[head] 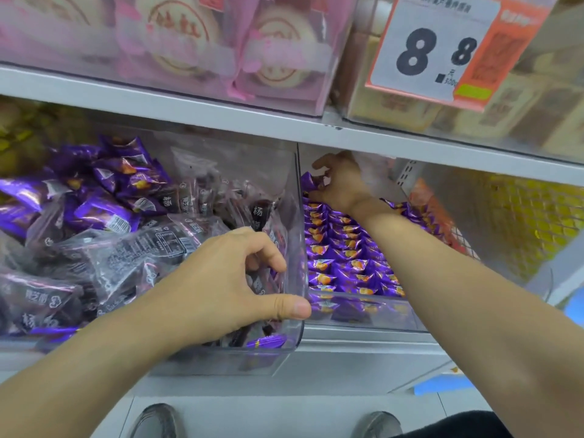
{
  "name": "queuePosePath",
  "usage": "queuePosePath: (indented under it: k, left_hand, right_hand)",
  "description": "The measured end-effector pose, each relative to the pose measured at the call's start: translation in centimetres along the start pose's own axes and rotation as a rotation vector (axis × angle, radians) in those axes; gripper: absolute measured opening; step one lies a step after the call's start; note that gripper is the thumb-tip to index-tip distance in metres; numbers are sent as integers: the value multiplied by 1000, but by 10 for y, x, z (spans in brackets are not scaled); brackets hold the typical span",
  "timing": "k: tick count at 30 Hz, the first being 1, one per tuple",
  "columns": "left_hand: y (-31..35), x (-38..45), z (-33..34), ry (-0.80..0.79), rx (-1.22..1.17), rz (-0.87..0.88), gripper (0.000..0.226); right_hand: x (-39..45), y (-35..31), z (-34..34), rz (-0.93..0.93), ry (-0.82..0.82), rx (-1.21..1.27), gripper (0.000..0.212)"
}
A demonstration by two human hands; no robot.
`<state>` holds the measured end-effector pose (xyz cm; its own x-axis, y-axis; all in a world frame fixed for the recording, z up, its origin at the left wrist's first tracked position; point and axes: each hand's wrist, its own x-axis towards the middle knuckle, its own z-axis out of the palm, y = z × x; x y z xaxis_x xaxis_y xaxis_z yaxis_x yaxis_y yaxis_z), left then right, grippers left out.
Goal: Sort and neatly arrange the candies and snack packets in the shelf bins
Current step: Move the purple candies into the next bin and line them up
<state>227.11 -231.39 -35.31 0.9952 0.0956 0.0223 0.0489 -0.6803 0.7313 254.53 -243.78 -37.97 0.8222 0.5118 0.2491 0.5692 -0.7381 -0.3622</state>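
Purple candy packets [341, 257] fill the right-hand clear bin [363, 320] in orderly overlapping rows from its front wall back toward the rear; a further scatter of purple packets [104, 184] lies mixed with dark translucent snack packets [132, 248] in the left-hand clear bin [221, 358].

Nearest you, your left hand [227, 286] grips the side wall of the left bin where the two bins meet: thumb laid along the outer face near the front corner, fingers curled over the rim and into the bin. It holds the bin wall and no packet.

Farther in, at the back of the right bin under the shelf edge [410, 147], your right hand [338, 181] pinches one purple packet [311, 181] between curled fingertips and thumb. The opening is narrow, just the packet's thickness. Whether the packet is touching the row beneath cannot be told from this view.

Judgement on the step in hand: you appear to be placing a packet at the rear of the sorted rows. To do it well, lay it at the same tilt and facing as its neighbours, seat it against the last row, and release without dragging the rows forward. Keep the left hand steadying the bin wall so nothing shifts. The left bin is not yet sorted; its purple packets will likely need moving across.

Above, pink boxed goods [177, 49] and a price card [442, 49] reading 8.8 are on the upper shelf.
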Motion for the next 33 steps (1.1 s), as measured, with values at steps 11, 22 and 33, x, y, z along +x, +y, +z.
queuePosePath:
  k: [11, 22, 33]
  left_hand:
    - [-6, 3, 3, 21, -27, 30, 74]
    - [-9, 2, 2, 16, -23, 37, 74]
    - [-13, 2, 5, 65, -7, 101, 72]
  right_hand:
    - [-3, 2, -3, -155, -64, -127, 42]
    - [-2, 7, -1, -131, -54, -62, 30]
    - [-16, 1, -26, -26, 12, 123, 26]
